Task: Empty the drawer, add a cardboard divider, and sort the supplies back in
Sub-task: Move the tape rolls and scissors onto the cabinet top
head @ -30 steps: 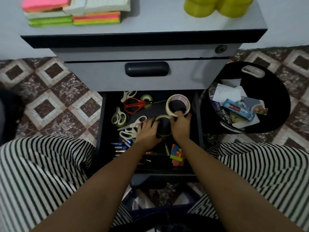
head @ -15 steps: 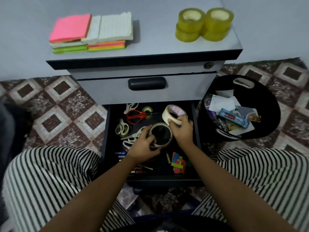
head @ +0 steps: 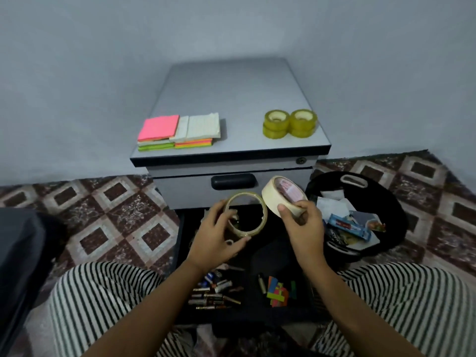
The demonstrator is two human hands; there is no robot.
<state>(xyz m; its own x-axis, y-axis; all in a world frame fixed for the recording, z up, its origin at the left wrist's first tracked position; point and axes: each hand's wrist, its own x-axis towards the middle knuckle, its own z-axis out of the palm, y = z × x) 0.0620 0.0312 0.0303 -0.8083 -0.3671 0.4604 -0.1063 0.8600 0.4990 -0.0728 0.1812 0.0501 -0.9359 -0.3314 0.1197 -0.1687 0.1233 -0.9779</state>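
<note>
Gripping a thin, yellowish-clear tape ring (head: 264, 217), the left hand (head: 216, 240) has its thumb curled under the lower rim and its fingers wrapped over the upper-left rim; the right hand (head: 305, 228) pinches a fat cream masking-tape roll (head: 273, 199), thumb on the outer band, fingers hooked over the far edge; both rolls are held at frame centre above the open black drawer (head: 180, 253), rims nearly touching; the far half of the drawer is hidden behind the hands, and whatever lies under the left palm is too dark to make out; loose batteries (head: 213, 295) and bright paper tabs (head: 278, 292) show in the near half; the drawer front is cut off by the forearms; the thin ring's hole faces the camera; the masking roll is tilted, its core opening toward the upper right, and the red print inside is unreadable; the grey cabinet top (head: 231, 94) carries stacked neon sticky pads (head: 177, 130) and yellow tape rolls (head: 289, 123); a black basket (head: 386, 199) of papers sits at right.
</note>
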